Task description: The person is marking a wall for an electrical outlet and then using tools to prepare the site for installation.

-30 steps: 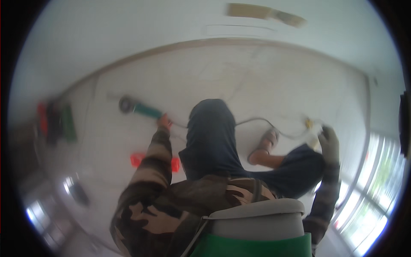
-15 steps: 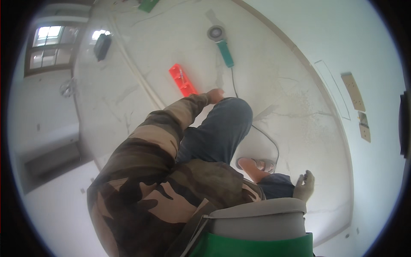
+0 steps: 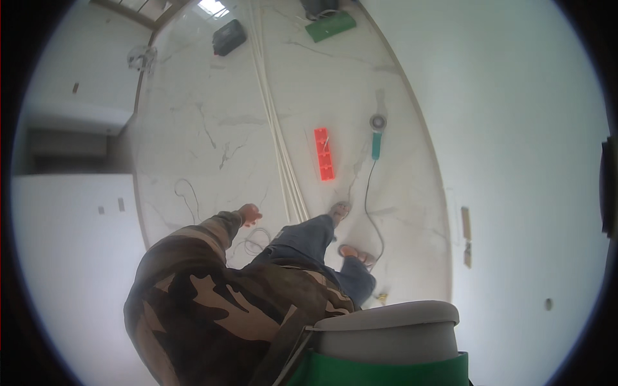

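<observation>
My left hand (image 3: 250, 215) hangs beside my jeans at the lower centre-left, fingers loosely bent and apart, holding nothing. My right hand is out of view. An angle grinder (image 3: 376, 138) with a teal body lies on the tiled floor ahead, its cable trailing toward my feet. Left of it is an orange segmented tray (image 3: 324, 154) with a small item on it. Long white strips (image 3: 277, 141) run along the floor to the tray's left. A loose loop of cable (image 3: 257, 239) lies below my left hand.
A dark case (image 3: 228, 38) and a green object (image 3: 329, 26) with dark items sit at the far end. A white wall (image 3: 515, 161) bounds the right side, white cabinetry (image 3: 71, 206) the left. A grey and green container (image 3: 386, 334) is at the lower edge, close to the camera.
The view has swung along the room's length. My left hand has moved away from the grinder and orange tray. My right hand has left view; my feet and legs now appear upright in a stance.
</observation>
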Demonstrator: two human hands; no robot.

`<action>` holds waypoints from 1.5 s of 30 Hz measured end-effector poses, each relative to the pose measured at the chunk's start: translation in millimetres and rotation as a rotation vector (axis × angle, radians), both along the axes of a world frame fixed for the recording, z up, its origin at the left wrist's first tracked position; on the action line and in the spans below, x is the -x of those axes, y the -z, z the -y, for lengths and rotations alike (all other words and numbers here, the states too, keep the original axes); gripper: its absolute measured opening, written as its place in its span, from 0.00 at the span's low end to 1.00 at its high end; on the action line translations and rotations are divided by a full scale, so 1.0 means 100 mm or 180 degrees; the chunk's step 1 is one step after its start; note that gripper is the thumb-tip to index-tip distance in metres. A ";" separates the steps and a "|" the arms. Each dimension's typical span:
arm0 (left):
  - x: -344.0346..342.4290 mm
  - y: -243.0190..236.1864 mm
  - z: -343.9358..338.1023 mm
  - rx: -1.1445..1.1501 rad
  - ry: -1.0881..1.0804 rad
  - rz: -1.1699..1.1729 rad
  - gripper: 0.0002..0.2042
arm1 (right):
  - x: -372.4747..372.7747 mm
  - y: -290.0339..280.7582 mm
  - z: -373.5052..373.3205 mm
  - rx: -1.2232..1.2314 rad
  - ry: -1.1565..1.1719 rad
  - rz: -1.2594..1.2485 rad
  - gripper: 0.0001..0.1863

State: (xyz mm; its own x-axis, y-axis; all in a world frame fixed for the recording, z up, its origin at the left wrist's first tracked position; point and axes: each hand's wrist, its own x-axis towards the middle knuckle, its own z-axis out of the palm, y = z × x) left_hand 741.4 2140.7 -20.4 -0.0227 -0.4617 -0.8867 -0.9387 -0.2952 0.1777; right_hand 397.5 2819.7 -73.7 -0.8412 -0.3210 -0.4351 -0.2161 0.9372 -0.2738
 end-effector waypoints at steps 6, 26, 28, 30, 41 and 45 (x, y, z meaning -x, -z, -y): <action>-0.34 -0.37 -0.19 -0.0076 -0.0515 -0.0319 0.17 | 0.43 -0.68 0.18 0.0991 0.2390 0.1758 0.02; -1.26 0.17 -0.22 -0.0236 -0.1534 -0.0399 0.11 | 1.96 -0.96 5.23 0.1684 0.2276 0.2739 0.09; -1.35 0.19 0.30 -0.0676 -0.1239 -0.0640 0.11 | 1.88 -1.06 5.58 0.1379 0.2283 0.2500 0.09; -1.21 0.09 0.90 0.0109 -0.2866 -0.0863 0.12 | 1.80 -1.11 6.11 0.0954 0.1661 0.2774 0.10; -0.72 -0.22 4.19 0.0928 -0.2098 -0.1130 0.18 | 1.72 -0.94 7.80 0.0022 0.0265 0.2420 0.10; -0.75 0.16 4.89 0.1394 -0.1130 -0.0941 0.14 | 1.87 -0.69 8.60 -0.0225 -0.0131 0.2315 0.10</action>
